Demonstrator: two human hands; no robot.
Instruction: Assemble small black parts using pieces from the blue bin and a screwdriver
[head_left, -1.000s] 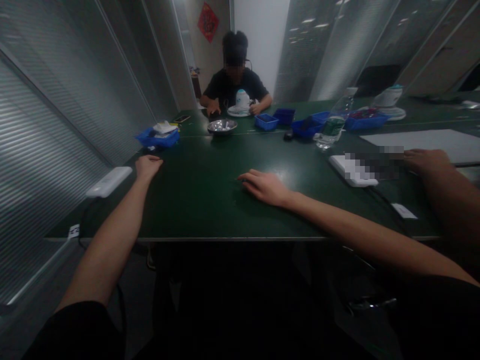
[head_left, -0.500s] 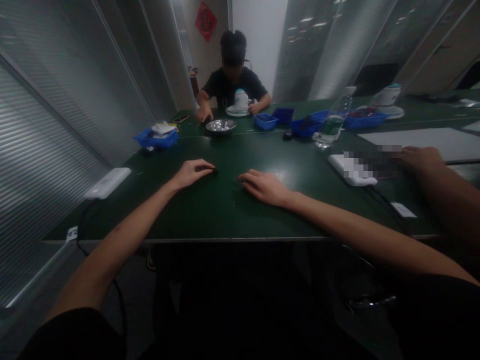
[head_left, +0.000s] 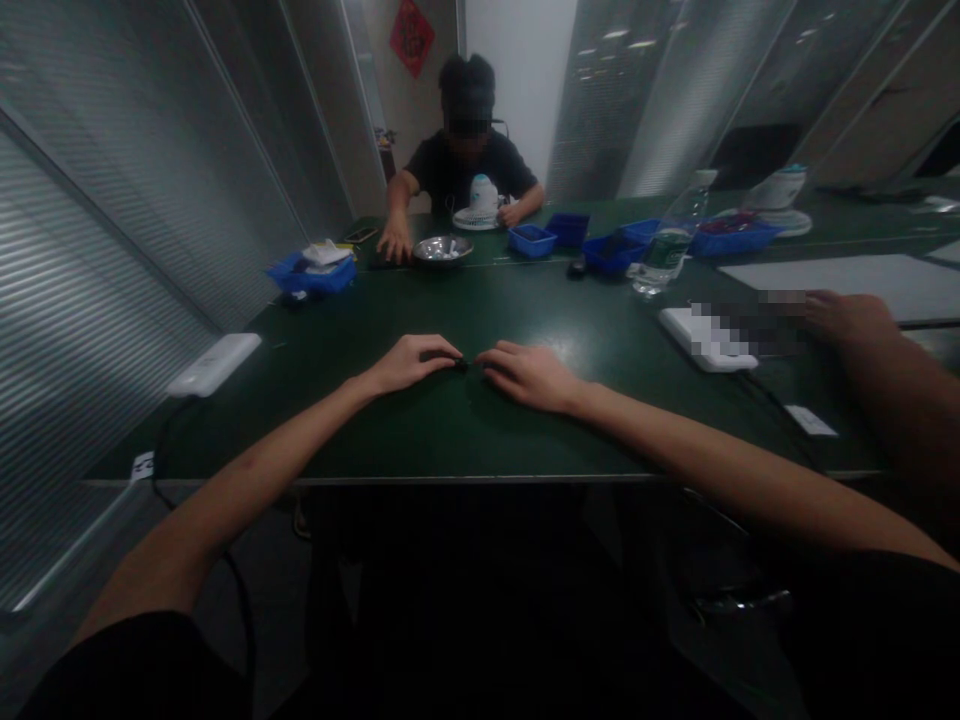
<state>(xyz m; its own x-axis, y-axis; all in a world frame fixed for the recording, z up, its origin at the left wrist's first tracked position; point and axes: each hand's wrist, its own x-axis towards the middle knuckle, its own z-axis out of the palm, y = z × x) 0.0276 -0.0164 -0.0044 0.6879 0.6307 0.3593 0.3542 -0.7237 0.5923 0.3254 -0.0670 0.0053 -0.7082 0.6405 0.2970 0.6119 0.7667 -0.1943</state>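
Both of my hands meet above the near middle of the dark green table [head_left: 390, 440]. Between the fingertips of my left hand [head_left: 412, 363] is a small black piece [head_left: 461, 365], too small and dark to identify. My right hand [head_left: 531, 376] rests low over the tabletop just to its right. Its thumb and fingers come together at the tips, close to the black piece, and whatever they may hold is too small to make out. A narrow gap separates the two sets of fingertips.
Across the table a person [head_left: 469, 160] sits behind a white fan [head_left: 482, 200] and a metal bowl [head_left: 442, 250]. Blue bins [head_left: 311, 275], a water bottle [head_left: 664, 250] and white power banks [head_left: 217, 365] stand around. Another person's hand [head_left: 851, 318] is at the right.
My left hand has moved right and slightly nearer me, bringing the black piece to my right fingertips. My right hand stays put. The person opposite has shifted a hand leftward, fingers spreading.
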